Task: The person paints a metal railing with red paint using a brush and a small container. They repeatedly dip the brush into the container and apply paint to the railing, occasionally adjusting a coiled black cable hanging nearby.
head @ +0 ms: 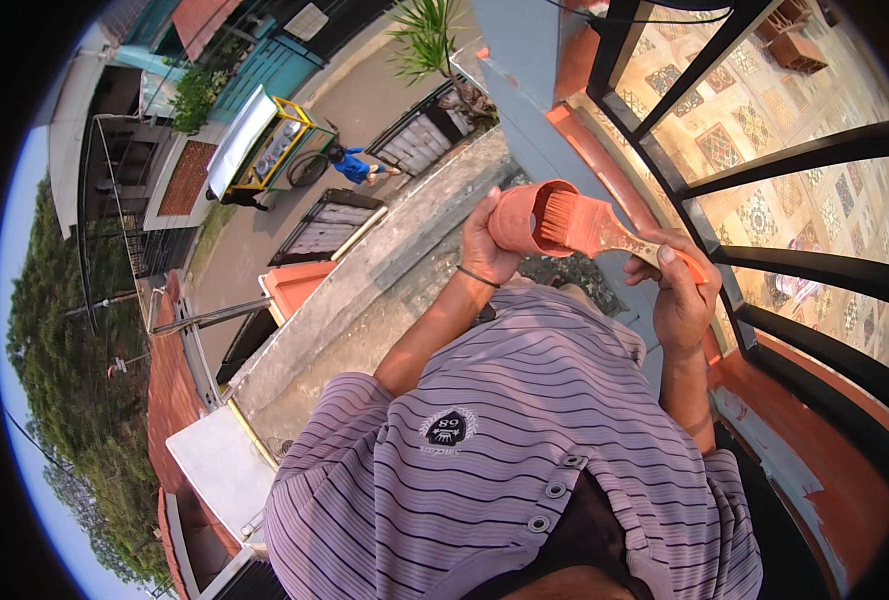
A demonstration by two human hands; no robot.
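A paint-coated cup of orange-red colour is gripped in my left hand, its mouth tipped toward the right. My right hand holds a flat paintbrush by its handle, which is pale wood with an orange end. Orange-red paint covers the bristles and the ferrule. The bristle tips reach the mouth of the cup; whether they touch its inner wall I cannot tell. How much paint is inside the cup is hidden.
Black metal bars run close on my right, before a patterned tile floor. Beside them is a partly painted orange-red wall. On the left a concrete ledge borders a street, where a food cart and a person in blue are.
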